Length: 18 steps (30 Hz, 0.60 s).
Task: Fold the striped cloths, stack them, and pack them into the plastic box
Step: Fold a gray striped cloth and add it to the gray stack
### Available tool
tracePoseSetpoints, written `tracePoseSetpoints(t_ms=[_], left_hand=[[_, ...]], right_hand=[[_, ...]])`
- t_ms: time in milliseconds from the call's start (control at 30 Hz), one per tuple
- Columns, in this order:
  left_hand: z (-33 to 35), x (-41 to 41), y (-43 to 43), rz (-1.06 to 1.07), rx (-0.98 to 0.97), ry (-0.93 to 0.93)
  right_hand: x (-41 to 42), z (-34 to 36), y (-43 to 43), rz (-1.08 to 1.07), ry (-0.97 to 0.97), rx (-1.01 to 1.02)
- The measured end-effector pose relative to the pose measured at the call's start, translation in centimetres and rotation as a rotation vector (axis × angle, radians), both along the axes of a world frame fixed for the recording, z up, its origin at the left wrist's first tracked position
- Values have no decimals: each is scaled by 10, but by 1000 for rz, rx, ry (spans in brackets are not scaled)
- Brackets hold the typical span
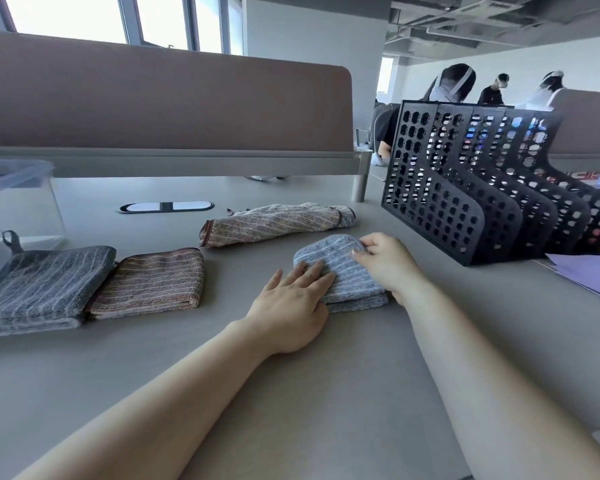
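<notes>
Setting a fold, left hand (291, 303) presses flat-fingered on a striped cloth (340, 268) while right hand (388, 261) pinches its edge.

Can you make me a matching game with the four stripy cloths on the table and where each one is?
Things:
1. dark grey cloth
2. brown cloth
3. beige cloth
4. light blue cloth

Places:
A. under the left hand and right hand
B. loosely bunched, farthest back
C. folded, just in front of the plastic box
D. folded, second from the left

Pairs: 1-C, 2-D, 3-B, 4-A.
</notes>
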<state>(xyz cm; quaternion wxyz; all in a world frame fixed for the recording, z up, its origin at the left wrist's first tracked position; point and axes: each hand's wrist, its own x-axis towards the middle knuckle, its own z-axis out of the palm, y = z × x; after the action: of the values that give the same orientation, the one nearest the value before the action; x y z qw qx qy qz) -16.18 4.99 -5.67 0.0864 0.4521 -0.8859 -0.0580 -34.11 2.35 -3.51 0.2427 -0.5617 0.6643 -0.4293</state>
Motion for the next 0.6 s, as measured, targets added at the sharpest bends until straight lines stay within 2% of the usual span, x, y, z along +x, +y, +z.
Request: tracePoseSetpoints(t_ms=[200,300,400,467,500,600], left_hand=[[2,-1,1,-3,16,-13],[7,-3,0,23,-27,107],[14,-7,-13,81,-127,260],[13,-11,-23,77,-130,206],[9,-13,-26,70,-100,158],[-3,-15,-31,77,49,49]], right_hand=[[-6,-9,-7,-55,261,89],[-6,-10,-8,-65,368,88],[-5,-7,-4,-108,494,-66],[-4,-5,-2,-5,544,-209],[-2,-6,-3,93,575,-209],[1,-17,-5,316,693,121]])
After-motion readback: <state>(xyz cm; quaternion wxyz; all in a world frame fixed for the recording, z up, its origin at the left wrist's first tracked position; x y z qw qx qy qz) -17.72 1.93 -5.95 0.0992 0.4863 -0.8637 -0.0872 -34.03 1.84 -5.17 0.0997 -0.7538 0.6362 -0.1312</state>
